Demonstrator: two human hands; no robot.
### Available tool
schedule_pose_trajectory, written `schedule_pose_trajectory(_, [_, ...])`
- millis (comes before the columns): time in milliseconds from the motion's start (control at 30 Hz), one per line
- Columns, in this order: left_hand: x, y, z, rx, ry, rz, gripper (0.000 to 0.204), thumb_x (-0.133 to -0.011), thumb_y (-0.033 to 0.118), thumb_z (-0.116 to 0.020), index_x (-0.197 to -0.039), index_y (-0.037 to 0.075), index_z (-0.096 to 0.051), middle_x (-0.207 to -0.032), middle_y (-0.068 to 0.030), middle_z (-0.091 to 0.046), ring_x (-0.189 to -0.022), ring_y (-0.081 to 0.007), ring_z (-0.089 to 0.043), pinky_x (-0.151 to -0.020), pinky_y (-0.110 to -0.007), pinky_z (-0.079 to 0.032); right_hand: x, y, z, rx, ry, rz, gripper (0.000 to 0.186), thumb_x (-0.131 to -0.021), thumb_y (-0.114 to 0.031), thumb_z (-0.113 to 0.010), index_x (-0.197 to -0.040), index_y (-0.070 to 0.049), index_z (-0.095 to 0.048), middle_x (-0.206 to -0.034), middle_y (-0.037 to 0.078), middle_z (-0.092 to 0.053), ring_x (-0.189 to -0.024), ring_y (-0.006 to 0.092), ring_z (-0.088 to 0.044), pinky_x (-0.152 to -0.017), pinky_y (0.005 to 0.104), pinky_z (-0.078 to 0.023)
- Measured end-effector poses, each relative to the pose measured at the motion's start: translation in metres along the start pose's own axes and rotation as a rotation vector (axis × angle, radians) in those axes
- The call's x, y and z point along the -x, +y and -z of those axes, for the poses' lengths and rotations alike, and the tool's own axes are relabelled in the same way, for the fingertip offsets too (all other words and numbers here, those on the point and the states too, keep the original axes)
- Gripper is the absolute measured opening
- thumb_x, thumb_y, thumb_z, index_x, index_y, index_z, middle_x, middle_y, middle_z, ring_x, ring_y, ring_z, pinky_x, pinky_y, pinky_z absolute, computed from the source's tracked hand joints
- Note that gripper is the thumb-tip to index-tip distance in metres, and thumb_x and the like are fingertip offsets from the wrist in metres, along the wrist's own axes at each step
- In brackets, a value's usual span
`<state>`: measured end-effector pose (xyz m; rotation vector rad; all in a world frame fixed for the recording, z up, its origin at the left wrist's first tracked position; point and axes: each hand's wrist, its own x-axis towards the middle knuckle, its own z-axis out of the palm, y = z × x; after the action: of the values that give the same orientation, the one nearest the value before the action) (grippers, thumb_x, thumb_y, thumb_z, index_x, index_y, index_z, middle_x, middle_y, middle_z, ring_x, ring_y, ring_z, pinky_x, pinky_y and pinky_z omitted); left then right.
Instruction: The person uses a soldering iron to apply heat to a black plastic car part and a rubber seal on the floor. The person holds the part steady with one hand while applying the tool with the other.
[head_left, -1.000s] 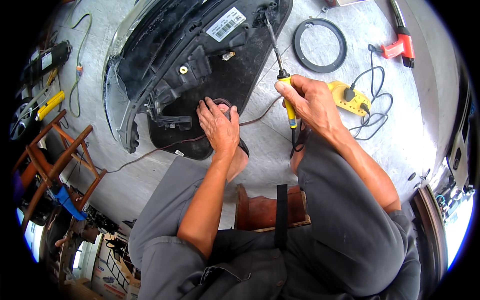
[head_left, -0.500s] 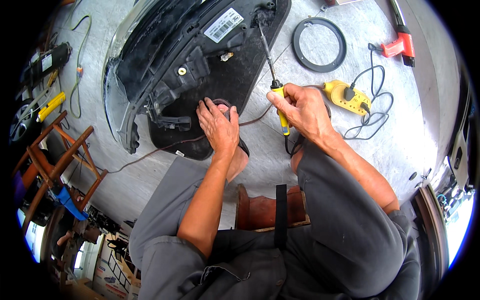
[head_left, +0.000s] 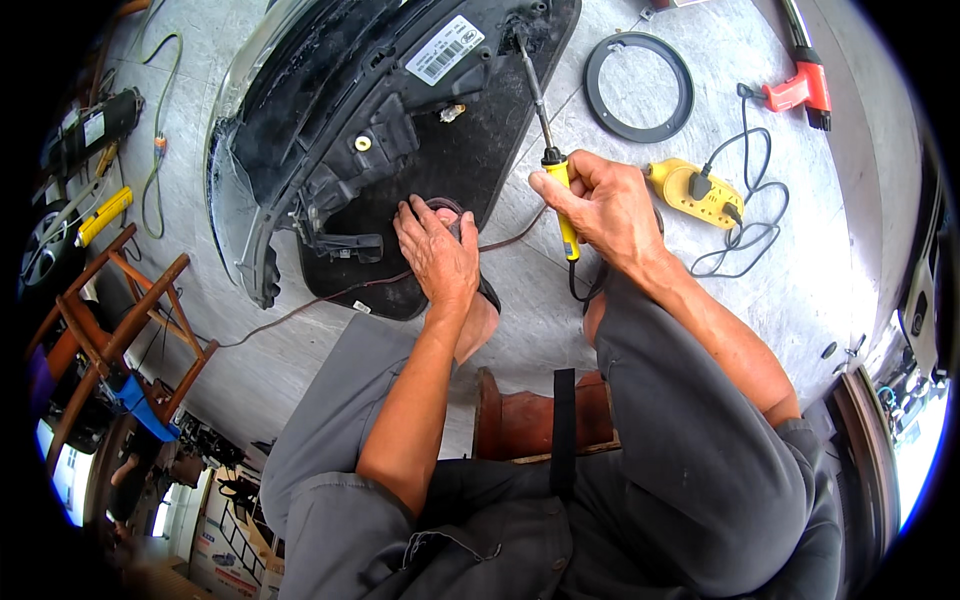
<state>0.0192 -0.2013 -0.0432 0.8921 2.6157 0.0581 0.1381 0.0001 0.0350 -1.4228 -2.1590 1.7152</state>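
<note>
My right hand (head_left: pixel 612 212) grips the yellow handle of a soldering iron (head_left: pixel 561 200). Its long metal shaft points away from me, and the tip meets the black plastic mounting corner of a car headlight (head_left: pixel 370 120). That headlight lies on a black mat (head_left: pixel 460 160), its clear lens toward the left and a white barcode label on its housing. Flat over my left foot rests my left hand (head_left: pixel 436 250), fingers stretched out, holding nothing. A thin brown cord (head_left: pixel 330 297) runs across the mat and floor behind that foot.
Right of the mat lie a dark ring (head_left: pixel 601 103), a yellow power strip (head_left: pixel 695 194) with black plugs, and a red heat gun (head_left: pixel 803 92). A wooden stool (head_left: pixel 130 300) lies at the left, near a yellow tool (head_left: pixel 103 215). Between my legs is a reddish-brown seat (head_left: pixel 500 415).
My right hand and the iron's handle have shifted very slightly away from me, while the tip stays at the headlight's corner. My left hand stays on my foot.
</note>
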Motion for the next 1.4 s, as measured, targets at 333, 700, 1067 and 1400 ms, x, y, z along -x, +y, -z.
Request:
schedule_pose_trajectory(333, [0.001, 0.000, 0.000, 0.000, 0.028, -0.003, 0.082, -0.093, 0.038, -0.069, -0.149, -0.009, -0.033, -0.150, -0.0309, -0.036, -0.141, -0.0479, -0.033, -0.115, -0.055, -0.032, 0.007, -0.003, -0.002, -0.044, -0.014, -0.050, 0.046, -0.090, -0.035, -0.077, -0.070, 0.002, -0.057, -0.054, 0.011, -0.052, -0.045, 0.0195, -0.049, -0.046, 0.0369, -0.041])
schedule_pose_trajectory(700, [0.000, -0.002, -0.002, 0.004, 0.009, -0.002, 0.085, -0.092, 0.038, -0.069, -0.150, -0.009, -0.030, -0.152, -0.0306, -0.034, -0.142, -0.0478, -0.031, -0.116, -0.055, -0.030, 0.005, -0.001, 0.000, -0.037, -0.065, -0.092, 0.046, -0.090, -0.035, -0.077, -0.070, 0.002, -0.057, -0.054, 0.010, -0.051, -0.047, 0.0162, -0.047, -0.047, 0.0359, -0.041])
schedule_pose_trajectory(1067, [0.000, 0.000, 0.000, 0.008, 0.025, -0.003, 0.082, -0.092, 0.038, -0.069, -0.149, -0.010, -0.033, -0.150, -0.0311, -0.037, -0.141, -0.0476, -0.033, -0.115, -0.054, -0.031, 0.008, 0.003, -0.001, -0.108, -0.043, -0.094, 0.046, -0.092, -0.034, -0.076, -0.072, 0.003, -0.057, -0.054, 0.009, -0.053, -0.048, 0.0130, -0.047, -0.046, 0.0337, -0.041])
schedule_pose_trajectory(1400, [0.000, 0.000, 0.000, 0.003, 0.033, 0.002, 0.081, -0.092, 0.038, -0.069, -0.148, -0.010, -0.035, -0.149, -0.0308, -0.038, -0.140, -0.0473, -0.034, -0.115, -0.054, -0.032, 0.016, -0.006, -0.002, -0.094, -0.091, -0.136, 0.046, -0.092, -0.034, -0.076, -0.073, 0.004, -0.058, -0.055, 0.009, -0.054, -0.049, 0.0119, -0.048, -0.046, 0.0333, -0.041])
